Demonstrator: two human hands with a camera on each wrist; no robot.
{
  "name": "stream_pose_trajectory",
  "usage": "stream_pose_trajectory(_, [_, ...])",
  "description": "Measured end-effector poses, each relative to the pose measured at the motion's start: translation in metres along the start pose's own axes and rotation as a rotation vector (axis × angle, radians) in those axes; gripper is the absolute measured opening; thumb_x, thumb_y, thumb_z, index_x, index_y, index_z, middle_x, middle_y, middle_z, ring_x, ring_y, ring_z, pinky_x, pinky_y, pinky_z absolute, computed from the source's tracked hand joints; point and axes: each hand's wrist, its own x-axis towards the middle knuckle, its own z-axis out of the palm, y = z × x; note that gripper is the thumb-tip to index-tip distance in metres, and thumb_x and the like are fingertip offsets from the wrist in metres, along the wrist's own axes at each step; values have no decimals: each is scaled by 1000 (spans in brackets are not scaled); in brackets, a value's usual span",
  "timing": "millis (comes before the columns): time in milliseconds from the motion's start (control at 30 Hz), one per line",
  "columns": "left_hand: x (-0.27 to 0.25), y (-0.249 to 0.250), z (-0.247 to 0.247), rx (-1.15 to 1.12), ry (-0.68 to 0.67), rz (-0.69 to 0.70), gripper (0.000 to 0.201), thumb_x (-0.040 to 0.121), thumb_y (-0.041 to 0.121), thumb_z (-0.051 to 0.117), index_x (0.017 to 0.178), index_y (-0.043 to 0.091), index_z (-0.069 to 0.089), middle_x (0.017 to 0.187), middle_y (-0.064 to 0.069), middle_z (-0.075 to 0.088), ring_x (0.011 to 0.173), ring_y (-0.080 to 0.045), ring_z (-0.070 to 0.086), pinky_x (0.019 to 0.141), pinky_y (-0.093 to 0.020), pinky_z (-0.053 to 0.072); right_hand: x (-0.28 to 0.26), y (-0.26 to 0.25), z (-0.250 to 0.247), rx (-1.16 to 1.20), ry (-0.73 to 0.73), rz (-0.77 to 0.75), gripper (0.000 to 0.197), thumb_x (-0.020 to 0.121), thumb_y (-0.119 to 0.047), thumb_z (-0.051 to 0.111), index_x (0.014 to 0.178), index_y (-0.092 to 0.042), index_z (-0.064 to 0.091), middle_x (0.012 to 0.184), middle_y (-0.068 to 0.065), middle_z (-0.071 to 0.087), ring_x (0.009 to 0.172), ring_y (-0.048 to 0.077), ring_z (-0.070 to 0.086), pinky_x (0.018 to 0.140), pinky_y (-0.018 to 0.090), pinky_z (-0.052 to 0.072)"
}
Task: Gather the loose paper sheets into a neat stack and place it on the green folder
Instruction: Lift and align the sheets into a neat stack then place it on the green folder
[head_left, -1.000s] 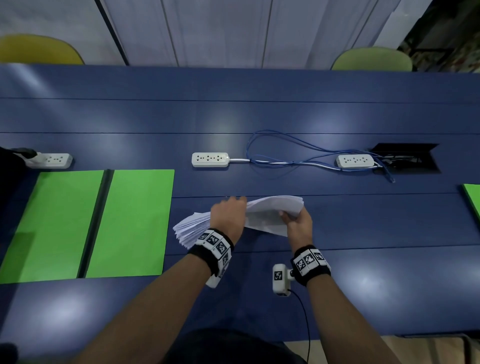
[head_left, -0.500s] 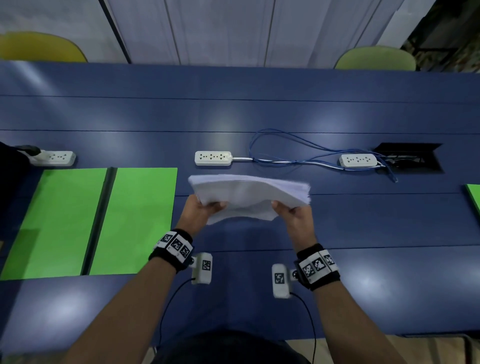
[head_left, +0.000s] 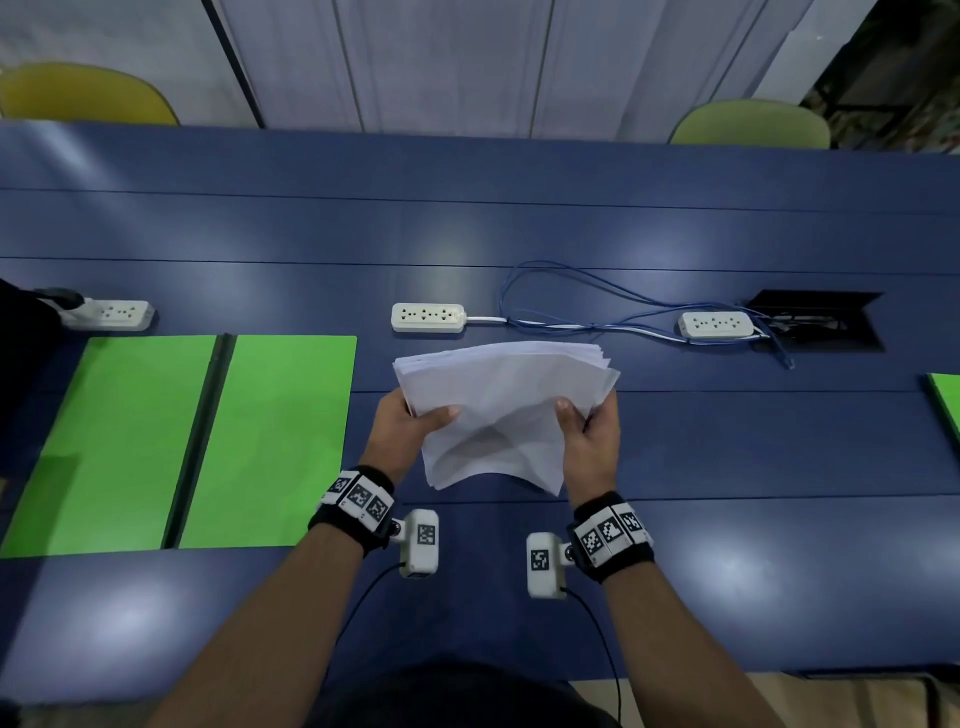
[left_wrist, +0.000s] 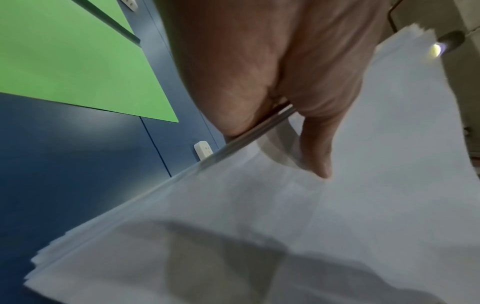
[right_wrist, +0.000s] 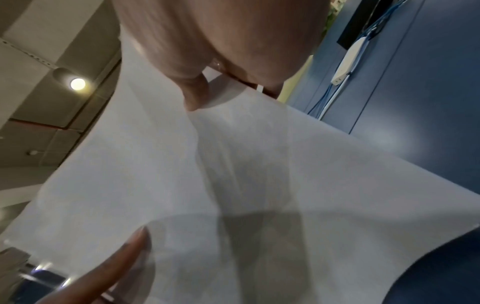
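A bundle of white paper sheets is held up above the blue table, its edges uneven and fanned at the top right. My left hand grips its left side, thumb on top. My right hand grips its right side the same way. In the left wrist view the left thumb presses on the paper sheets. The right wrist view shows the paper sheets with the right thumb on them. The open green folder lies flat on the table to the left of the hands, also seen as the green folder.
Three white power strips lie in a row behind the hands, with blue cables and an open black cable hatch at the right. Another green folder edge shows at far right. Two chairs stand beyond the table.
The sheets went from fanned low over the table to lifted with both hands, then turned more upright and drawn closer to me. My left hand moved from over the top to the left side.
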Motion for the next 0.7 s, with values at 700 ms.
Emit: stream_pose_trajectory(700, [-20, 4, 2, -51, -154, 19, 56, 68, -4, 85, 121, 5, 69, 115, -9, 75, 102, -19, 70, 87, -36, 56, -20, -8, -8, 10, -46, -57, 46, 103, -12, 52, 147, -6, 42, 140, 14, 56, 130, 26, 53, 112, 44, 42])
